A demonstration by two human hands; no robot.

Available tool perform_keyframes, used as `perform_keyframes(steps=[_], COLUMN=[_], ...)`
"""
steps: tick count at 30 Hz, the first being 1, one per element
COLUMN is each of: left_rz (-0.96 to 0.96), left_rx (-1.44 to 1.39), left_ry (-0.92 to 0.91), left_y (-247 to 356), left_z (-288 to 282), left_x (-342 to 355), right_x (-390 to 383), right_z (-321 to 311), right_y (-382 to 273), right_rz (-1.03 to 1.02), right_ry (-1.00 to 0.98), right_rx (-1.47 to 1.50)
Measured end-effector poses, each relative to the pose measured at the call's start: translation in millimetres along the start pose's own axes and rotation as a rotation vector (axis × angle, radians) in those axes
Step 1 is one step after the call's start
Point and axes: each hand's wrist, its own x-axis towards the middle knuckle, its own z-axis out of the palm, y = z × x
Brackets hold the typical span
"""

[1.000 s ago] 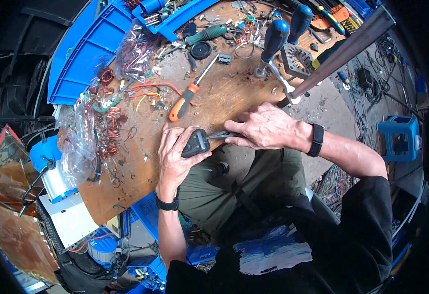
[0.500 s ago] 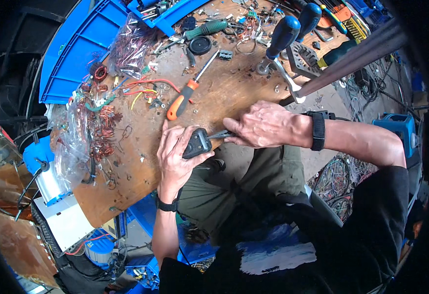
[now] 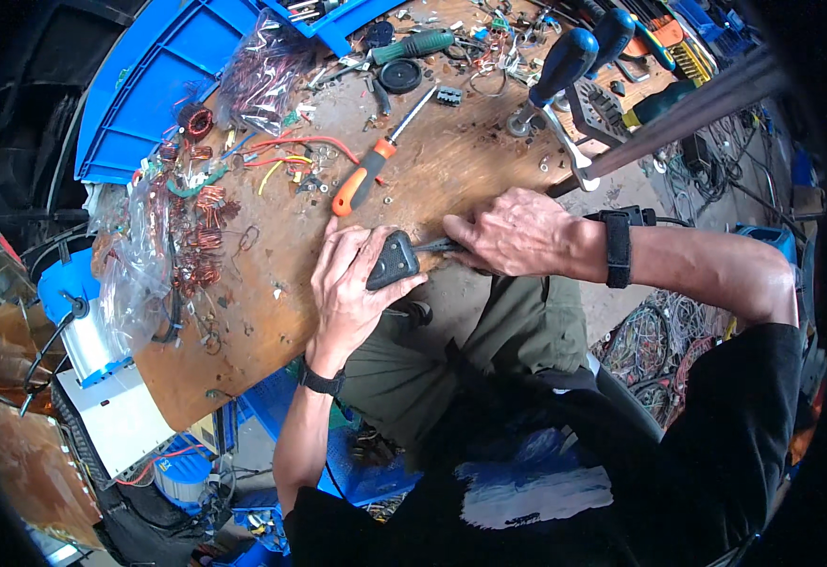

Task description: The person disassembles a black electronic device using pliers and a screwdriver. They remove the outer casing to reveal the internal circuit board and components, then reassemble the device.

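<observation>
My left hand (image 3: 345, 288) is closed around a small black plastic casing (image 3: 395, 262), held at the front edge of the workbench. In my right hand (image 3: 525, 232) is a slim grey metal tool (image 3: 440, 245). Its handle is hidden in my fist, so its kind cannot be made out. The tool's tip reaches the right side of the casing; whether it goes inside does not show. Just beyond my left hand, an orange-and-black screwdriver (image 3: 362, 181) lies on the wooden benchtop (image 3: 262, 326).
Copper coils (image 3: 207, 236) and plastic bags (image 3: 135, 293) lie at the left, with a blue tray (image 3: 149, 109) behind them. A dark metal bar (image 3: 683, 109) and a blue-handled tool (image 3: 565, 66) stand at the right. A green-handled screwdriver (image 3: 413, 45) lies at the back.
The casing has turned a little and moved slightly away from me, with both hands still at it. The whole view has shifted slightly.
</observation>
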Motion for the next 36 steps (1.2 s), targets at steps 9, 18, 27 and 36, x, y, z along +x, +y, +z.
perform_keyframes(steps=[9,18,27,36], left_rz=[-0.153,-0.269,-0.238,-0.226], left_rx=[-0.27,-0.667,-0.883,-0.926], left_ry=[0.175,0.422,0.479,0.541], left_y=[-8,-2,-6,-7], left_z=[-10,1,6,9], left_x=[-29,-65,-71,-70], right_x=[-11,-29,-39,-23], right_z=[-19,-11,7,-24], right_y=[-35,-64,-76,-102], right_rz=[0.081,0.212,0.252,0.426], right_ry=[0.136,0.069,0.009,-0.337], right_rx=[0.395,0.88,1.356,2.524])
